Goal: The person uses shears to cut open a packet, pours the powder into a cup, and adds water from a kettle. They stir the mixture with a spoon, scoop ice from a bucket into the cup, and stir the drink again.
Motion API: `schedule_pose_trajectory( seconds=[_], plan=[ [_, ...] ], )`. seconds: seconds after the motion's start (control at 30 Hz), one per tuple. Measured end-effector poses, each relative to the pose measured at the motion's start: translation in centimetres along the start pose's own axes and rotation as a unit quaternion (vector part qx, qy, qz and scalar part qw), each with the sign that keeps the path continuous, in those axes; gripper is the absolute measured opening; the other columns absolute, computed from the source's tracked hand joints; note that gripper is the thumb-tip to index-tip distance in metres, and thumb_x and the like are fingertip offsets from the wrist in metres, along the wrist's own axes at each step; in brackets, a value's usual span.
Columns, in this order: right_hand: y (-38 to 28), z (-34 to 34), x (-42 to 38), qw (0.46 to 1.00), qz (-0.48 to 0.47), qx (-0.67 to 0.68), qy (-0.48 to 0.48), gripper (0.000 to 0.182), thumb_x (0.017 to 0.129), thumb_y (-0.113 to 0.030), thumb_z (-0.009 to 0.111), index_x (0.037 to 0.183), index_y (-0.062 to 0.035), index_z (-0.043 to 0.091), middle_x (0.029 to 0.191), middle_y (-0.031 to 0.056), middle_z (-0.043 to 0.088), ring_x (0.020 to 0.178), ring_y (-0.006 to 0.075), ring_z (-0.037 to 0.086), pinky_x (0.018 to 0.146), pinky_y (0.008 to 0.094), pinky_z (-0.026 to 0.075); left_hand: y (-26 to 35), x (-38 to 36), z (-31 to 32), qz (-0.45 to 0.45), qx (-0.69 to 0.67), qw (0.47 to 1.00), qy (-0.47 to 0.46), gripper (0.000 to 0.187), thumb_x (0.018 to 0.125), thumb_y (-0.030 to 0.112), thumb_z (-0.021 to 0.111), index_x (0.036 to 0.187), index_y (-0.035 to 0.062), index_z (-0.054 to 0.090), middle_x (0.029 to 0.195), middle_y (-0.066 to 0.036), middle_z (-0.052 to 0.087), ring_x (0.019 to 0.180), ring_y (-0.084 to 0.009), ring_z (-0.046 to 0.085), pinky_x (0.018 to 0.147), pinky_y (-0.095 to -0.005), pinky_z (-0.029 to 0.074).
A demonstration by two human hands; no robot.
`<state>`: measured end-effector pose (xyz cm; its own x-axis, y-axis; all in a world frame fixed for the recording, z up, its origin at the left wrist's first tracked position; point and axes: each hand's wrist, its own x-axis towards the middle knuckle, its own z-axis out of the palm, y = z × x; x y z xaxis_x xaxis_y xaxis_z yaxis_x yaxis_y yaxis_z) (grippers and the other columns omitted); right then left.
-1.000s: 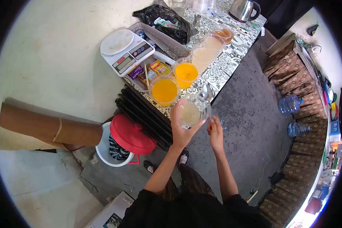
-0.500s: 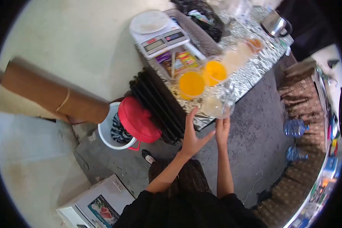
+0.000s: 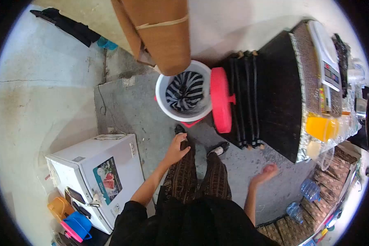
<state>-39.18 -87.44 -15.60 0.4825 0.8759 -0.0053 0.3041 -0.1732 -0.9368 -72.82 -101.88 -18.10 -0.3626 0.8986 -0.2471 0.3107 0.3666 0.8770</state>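
Note:
My left hand [image 3: 177,151] hangs in the air over my left leg, thumb apart from the fingers, with nothing in it. Just ahead of it stands a white bucket [image 3: 160,100] holding a striped black-and-grey cloth [image 3: 185,91]. A red lid [image 3: 220,100] stands on edge against the bucket's right side. My right hand [image 3: 266,173] is off to the right above the grey floor, its fingers smeared by motion. The nearest thing to it is the black side of the foil-patterned table [image 3: 276,94].
A cup of orange liquid [image 3: 319,128] and a kitchen scale [image 3: 326,53] sit on the table. Folded black slats [image 3: 246,100] lean beside it. A brown roll [image 3: 164,37] overhangs the bucket. At left stands a white fridge [image 3: 98,176]; at right, water bottles [image 3: 310,190].
The view has swung left from the table to the bucket and fridge. My hands have come away from the clear cup at the table's edge and moved apart.

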Motion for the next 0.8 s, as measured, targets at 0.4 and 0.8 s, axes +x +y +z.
schedule_pose_trajectory(
  seconds=[0.4, 0.8],
  plan=[
    [10.6, 37.2, -14.5, 0.718, -0.254, -0.276, -0.587, 0.021, 0.08, -0.014, 0.052, 0.099, -0.0044, 0.049, 0.096, 0.0154, 0.05, 0.095, 0.0338, 0.049, 0.08, 0.0428, 0.043, -22.2, 21.2, -0.2, 0.086, 0.468, 0.869, -0.14, 0.038, 0.08, 0.018, 0.046, 0.115, 0.0027, 0.051, 0.13, -0.013, 0.041, 0.128, -0.0274, 0.03, 0.103, -0.05, 0.024],
    [17.5, 47.1, -12.8, 0.628, -0.399, -0.258, -0.616, 0.026, 0.088, -0.019, 0.042, 0.104, -0.0002, 0.051, 0.103, 0.0171, 0.054, 0.098, 0.0327, 0.051, 0.085, 0.0413, 0.043, -24.8, 27.4, -5.0, 0.03, 0.589, 0.795, -0.142, 0.027, 0.081, 0.027, 0.048, 0.083, 0.0113, 0.071, 0.092, -0.007, 0.064, 0.103, -0.0225, 0.051, 0.101, -0.0439, 0.019]
  ],
)
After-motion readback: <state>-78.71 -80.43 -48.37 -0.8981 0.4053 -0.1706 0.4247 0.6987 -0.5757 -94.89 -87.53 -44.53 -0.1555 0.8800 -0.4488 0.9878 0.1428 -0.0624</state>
